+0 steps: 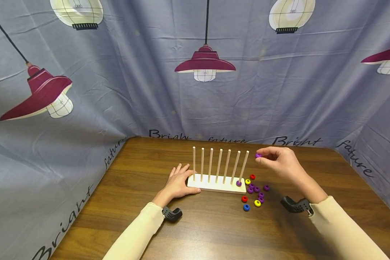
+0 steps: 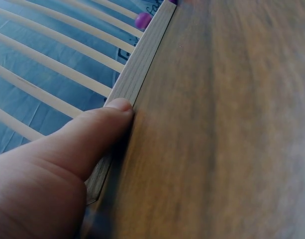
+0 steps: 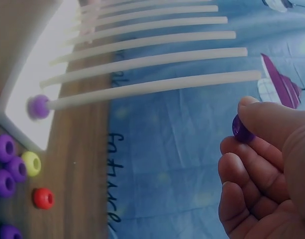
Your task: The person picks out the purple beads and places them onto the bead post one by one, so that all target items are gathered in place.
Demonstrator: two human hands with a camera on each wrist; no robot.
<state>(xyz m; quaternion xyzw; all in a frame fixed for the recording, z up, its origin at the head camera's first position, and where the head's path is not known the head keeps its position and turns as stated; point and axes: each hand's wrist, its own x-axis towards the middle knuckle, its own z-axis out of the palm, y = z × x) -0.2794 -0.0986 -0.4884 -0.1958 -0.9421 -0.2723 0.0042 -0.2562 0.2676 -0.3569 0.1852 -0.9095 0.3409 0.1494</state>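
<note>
In the head view, a pale wooden peg board (image 1: 216,184) with several upright pegs stands on the table. My left hand (image 1: 178,183) holds the board's left end, thumb along the front edge and index finger at the back corner. The thumb (image 2: 100,124) lies against that edge in the left wrist view. My right hand (image 1: 281,162) pinches a purple bead (image 3: 241,128) between thumb and index finger, raised right of the rightmost peg's top (image 3: 249,75) and apart from it. Another purple bead (image 1: 238,183) sits at the foot of that peg.
Loose beads lie right of the board: several purple ones (image 1: 256,189), red beads (image 1: 244,199), yellow beads (image 1: 257,203) and one blue bead (image 1: 246,207). Behind the brown wooden table (image 1: 214,231) hangs a grey-blue printed curtain (image 1: 247,104).
</note>
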